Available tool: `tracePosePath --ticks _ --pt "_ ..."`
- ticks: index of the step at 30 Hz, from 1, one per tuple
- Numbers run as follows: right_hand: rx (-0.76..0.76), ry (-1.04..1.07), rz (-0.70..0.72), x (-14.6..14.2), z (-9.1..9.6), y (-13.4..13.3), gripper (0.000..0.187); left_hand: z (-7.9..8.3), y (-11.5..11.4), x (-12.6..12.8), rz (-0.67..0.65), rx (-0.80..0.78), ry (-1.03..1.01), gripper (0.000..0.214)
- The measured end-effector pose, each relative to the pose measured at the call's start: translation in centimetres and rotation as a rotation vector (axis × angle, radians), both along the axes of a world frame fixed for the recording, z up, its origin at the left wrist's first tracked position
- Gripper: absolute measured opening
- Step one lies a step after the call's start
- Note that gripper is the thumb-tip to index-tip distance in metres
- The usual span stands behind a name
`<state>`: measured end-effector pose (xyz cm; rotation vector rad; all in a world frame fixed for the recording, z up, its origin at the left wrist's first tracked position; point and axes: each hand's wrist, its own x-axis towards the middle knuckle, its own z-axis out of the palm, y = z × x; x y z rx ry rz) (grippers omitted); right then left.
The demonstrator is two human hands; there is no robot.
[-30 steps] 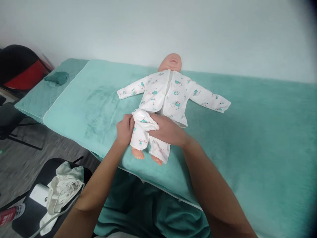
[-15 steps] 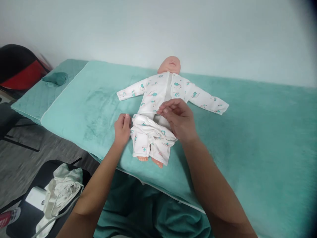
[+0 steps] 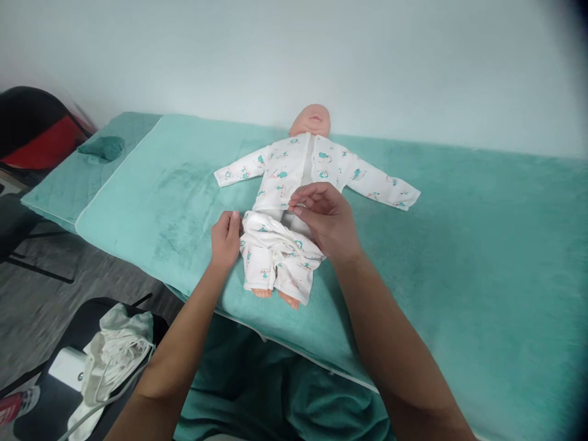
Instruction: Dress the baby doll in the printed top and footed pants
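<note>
Both your hands are at the waist of the doll [image 3: 316,120], which lies mid-frame on its back, head toward the top.

Surface: green plush bed cover [image 3: 459,245], running the frame's width; quilted end at upper left with a darker oval [image 3: 103,148]. Pale wall [image 3: 275,49] behind, grey floor [image 3: 32,306] at left.

Your left hand [image 3: 225,237]: curled into a loose fist, thumb uppermost, against the left edge of the trousers [image 3: 260,254]. Cannot tell whether cloth is caught in it. Your right hand [image 3: 327,219]: half curled over the jacket's lower front, thumb tip close to the fingertips; cannot tell if they pinch the hem.

Counts: one doll; one white printed jacket [image 3: 278,177], two sleeves spread wide, front parted; one pair of matching trousers, waist bunched; two feet [image 3: 261,293] below the cuffs. Upper left, one black-and-red chair [image 3: 41,144]. Lower left, one black seat [image 3: 85,318] bearing one white box [image 3: 67,367] and one bundle of pale cloth and cord [image 3: 122,346]; one red container [image 3: 16,405] beside.
</note>
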<state>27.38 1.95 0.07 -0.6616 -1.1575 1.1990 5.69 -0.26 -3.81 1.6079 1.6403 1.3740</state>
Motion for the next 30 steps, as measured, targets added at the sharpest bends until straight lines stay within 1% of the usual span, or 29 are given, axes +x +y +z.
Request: tracePosePath --ticks 2,4,6,8,9,11,13,14,15,17,18,20,21,22,23,24,25,27,29,30 --pt "0.008 -0.009 -0.006 -0.1 0.0 0.0 0.029 -0.1 0.2 -0.1 -0.003 -0.017 -0.054 0.041" --pt "0.037 -0.032 -0.029 -0.2 -0.1 0.0 0.028 0.0 0.9 -0.2 -0.013 -0.045 -0.18 0.034" --pt "0.092 -0.063 -0.085 -0.1 0.0 0.1 0.027 0.6 2.2 -0.3 -0.056 -0.083 -0.322 0.024" --pt "0.148 -0.109 -0.184 0.4 0.2 0.2 0.024 1.8 3.7 -0.2 -0.133 -0.11 -0.362 0.02" --pt "0.164 -0.15 -0.253 0.8 0.3 0.3 0.022 2.5 4.4 0.0 -0.19 -0.123 -0.325 0.021" --pt "0.177 -0.316 -0.407 1.7 0.4 0.4 0.02 4.0 5.5 0.8 -0.353 -0.131 -0.15 0.027" --pt "0.183 -0.606 -0.513 2.5 0.5 0.4 0.025 5.2 5.9 2.0 -0.51 -0.097 0.12 0.04" --pt "0.192 -0.778 -0.532 2.7 0.5 0.4 0.029 5.5 5.9 2.7 -0.552 -0.064 0.263 0.047" --pt "0.201 -0.946 -0.532 2.8 0.5 0.2 0.033 5.6 5.7 3.4 -0.555 -0.026 0.399 0.053" --pt "0.213 -1.219 -0.515 2.4 0.6 -0.3 0.035 5.5 5.1 4.6 -0.476 0.03 0.608 0.052" --pt "0.207 -1.31 -0.516 2.1 0.7 -0.6 0.032 5.4 4.7 5.2 -0.425 0.044 0.676 0.047" --pt "0.179 -1.405 -0.533 1.4 0.9 -1.1 0.019 5.1 4.1 5.9 -0.346 0.074 0.737 0.029" --pt "0.158 -1.411 -0.543 1.2 1.0 -1.2 0.013 5.1 3.9 6.0 -0.323 0.09 0.722 0.02" --pt "0.132 -1.391 -0.549 1.2 1.1 -1.2 0.01 5.0 3.9 6.0 -0.301 0.103 0.671 0.011" --pt "0.101 -1.342 -0.552 1.3 1.1 -1.1 0.012 4.9 4.1 5.9 -0.27 0.107 0.583 0.005" --pt "0.063 -1.259 -0.551 1.5 1.1 -0.9 0.015 4.7 4.4 5.5 -0.223 0.103 0.461 0.008" --pt "0.018 -1.138 -0.55 1.9 1.1 -0.6 0.019 4.5 4.8 5.0 -0.159 0.091 0.306 0.014" --pt "-0.084 -0.818 -0.547 2.8 1.3 0.0 0.024 3.6 6.1 3.4 0.005 0.039 -0.056 0.026" --pt "-0.157 -0.494 -0.544 3.9 1.6 0.6 0.026 2.4 7.3 1.6 0.175 -0.017 -0.369 0.028" --pt "-0.177 -0.364 -0.55 4.6 1.8 0.7 0.027 1.7 7.7 0.7 0.26 -0.021 -0.446 0.026"
